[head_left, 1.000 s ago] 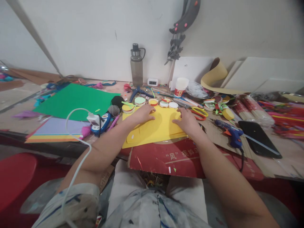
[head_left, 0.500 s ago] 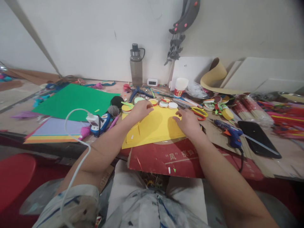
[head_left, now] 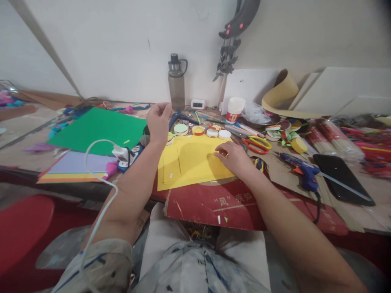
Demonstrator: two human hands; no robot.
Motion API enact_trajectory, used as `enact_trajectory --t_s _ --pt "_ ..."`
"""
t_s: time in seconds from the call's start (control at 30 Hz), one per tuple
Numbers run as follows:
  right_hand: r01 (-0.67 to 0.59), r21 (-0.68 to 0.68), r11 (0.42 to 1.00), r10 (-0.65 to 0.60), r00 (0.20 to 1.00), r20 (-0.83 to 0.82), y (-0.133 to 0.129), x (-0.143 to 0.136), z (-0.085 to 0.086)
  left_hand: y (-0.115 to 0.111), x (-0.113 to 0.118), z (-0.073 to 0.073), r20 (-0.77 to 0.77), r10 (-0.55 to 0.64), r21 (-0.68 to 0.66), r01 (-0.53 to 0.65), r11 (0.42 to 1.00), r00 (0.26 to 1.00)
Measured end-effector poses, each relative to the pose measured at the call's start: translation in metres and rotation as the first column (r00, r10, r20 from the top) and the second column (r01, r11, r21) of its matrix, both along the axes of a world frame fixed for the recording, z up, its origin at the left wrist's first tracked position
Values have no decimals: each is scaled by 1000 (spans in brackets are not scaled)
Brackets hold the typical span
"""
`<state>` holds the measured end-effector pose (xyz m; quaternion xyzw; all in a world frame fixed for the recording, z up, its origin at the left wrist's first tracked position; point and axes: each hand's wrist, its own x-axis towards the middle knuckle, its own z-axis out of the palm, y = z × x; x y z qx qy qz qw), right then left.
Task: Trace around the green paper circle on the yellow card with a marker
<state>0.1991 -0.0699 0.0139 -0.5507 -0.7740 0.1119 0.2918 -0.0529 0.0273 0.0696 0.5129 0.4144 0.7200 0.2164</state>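
Several loose yellow paper sheets [head_left: 198,156] lie on the desk [head_left: 24,138] beneath the right hand [head_left: 238,160], fingers parted, whose careless brush could skew them, while the left hand [head_left: 158,124] hangs raised, fingers together.

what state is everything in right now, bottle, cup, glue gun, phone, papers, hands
Yellow paper: lying flat
Green sheet: lying flat
Water bottle: upright, lid on
Paper cup: upright
Glue gun: lying down, cord attached; on or off unclear
Phone: lying flat, dark
Left hand: raised, fingers bent; grip unclear
Right hand: fingers curled, at the yellow paper
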Motion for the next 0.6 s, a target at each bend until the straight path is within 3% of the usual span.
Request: enact_trajectory --t_s 0.17,0.3,0.4,0.5,0.53,0.6 --pt "-8 -119 993 27 987 155 -3 -3 3 9 -8 -2 -47 61 -64 -64 996 997" --pt "-24 -166 986 63 970 234 -5 -5 7 16 -23 -5 -374 35 -148 -97 984 927" --pt "-29 -184 982 76 964 256 -6 -6 9 18 -35 -8 -696 -118 -301 -138 944 708" --pt "-35 -193 981 86 960 265 -6 -5 10 19 -46 -8 -856 -285 -415 -245 876 431" --pt "-36 -192 981 88 959 268 -6 -5 10 19 -49 -7 -875 -315 -424 -267 865 369" --pt "-42 -189 981 94 957 273 -5 -5 10 18 -55 -5 -889 -335 -422 -272 865 313"
